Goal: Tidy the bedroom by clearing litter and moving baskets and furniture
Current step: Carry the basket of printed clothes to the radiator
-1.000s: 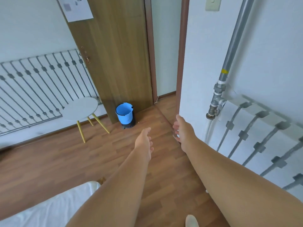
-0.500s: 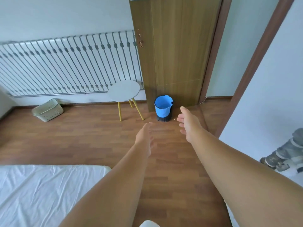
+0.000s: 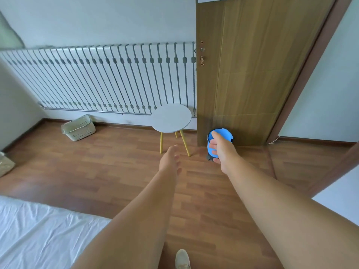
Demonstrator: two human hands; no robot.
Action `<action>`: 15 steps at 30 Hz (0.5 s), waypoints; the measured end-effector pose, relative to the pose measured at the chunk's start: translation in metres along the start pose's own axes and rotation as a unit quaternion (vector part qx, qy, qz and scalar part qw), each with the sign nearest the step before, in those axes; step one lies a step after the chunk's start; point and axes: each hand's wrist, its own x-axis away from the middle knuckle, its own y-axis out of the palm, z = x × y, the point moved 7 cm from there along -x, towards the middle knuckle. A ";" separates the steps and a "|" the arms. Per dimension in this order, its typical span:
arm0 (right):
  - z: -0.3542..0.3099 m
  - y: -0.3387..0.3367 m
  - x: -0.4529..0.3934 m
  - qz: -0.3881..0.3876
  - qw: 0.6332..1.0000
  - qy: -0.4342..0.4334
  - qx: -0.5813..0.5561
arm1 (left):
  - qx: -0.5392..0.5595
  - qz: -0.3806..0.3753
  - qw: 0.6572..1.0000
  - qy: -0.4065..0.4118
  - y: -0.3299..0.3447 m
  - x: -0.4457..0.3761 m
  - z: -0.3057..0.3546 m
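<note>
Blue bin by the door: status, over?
Right hand open, overlapping blue bin in view; contact unclear. Left hand open, empty. Round table stands just left.

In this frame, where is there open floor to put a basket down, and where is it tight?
Widest bare floor: between the bed, the basket by the radiator and the stool. More lies right of the right hand, toward the doorway. Tight: the corner where stool, blue bin and door meet, with the left hand just in front.
</note>
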 end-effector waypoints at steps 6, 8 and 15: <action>-0.047 0.078 -0.062 -0.013 1.000 0.001 0.007 | 0.000 0.012 1.000 0.014 -0.017 -0.077 0.081; -0.061 0.103 -0.079 -0.027 0.999 -0.001 0.026 | 0.010 0.019 1.000 0.012 -0.027 -0.098 0.102; -0.101 0.196 -0.143 -0.059 0.996 -0.007 0.064 | 0.044 0.070 0.996 0.016 -0.077 -0.168 0.152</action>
